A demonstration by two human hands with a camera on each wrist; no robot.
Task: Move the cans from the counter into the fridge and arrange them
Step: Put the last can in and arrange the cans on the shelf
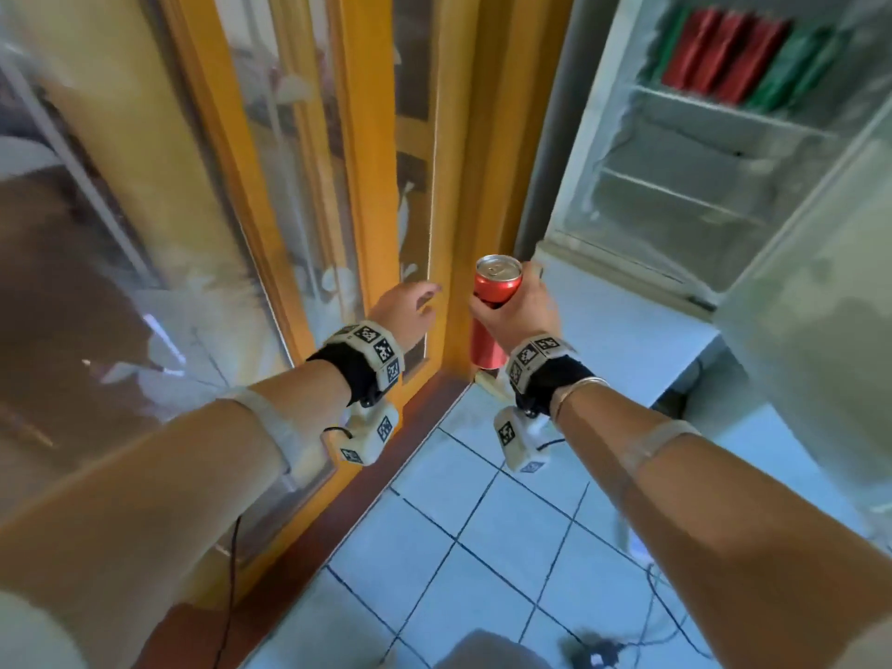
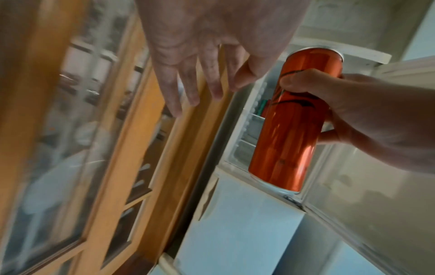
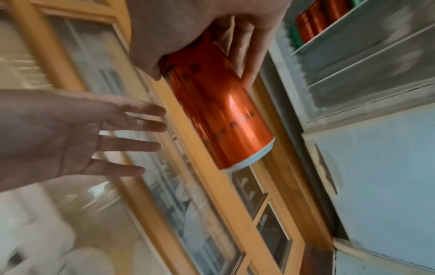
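Observation:
My right hand (image 1: 519, 309) grips a tall red can (image 1: 494, 301) upright by its upper half, thumb on one side and fingers round the other; the can (image 2: 289, 119) (image 3: 219, 115) hangs in the air in front of the fridge's lower left corner. My left hand (image 1: 410, 306) is open beside it to the left, fingers spread and holding nothing (image 2: 197, 74) (image 3: 113, 137). The open fridge (image 1: 675, 200) stands at the upper right. On its top wire shelf (image 1: 724, 108) several red and green cans (image 1: 724, 55) stand in a row.
A yellow wooden cabinet with glass doors (image 1: 338, 161) fills the left, close to my left hand. The fridge door (image 1: 820, 306) is swung open on the right. Blue tiled floor (image 1: 507, 548) lies below, with cables (image 1: 627, 639) near the bottom. Lower fridge shelves (image 1: 685, 195) look bare.

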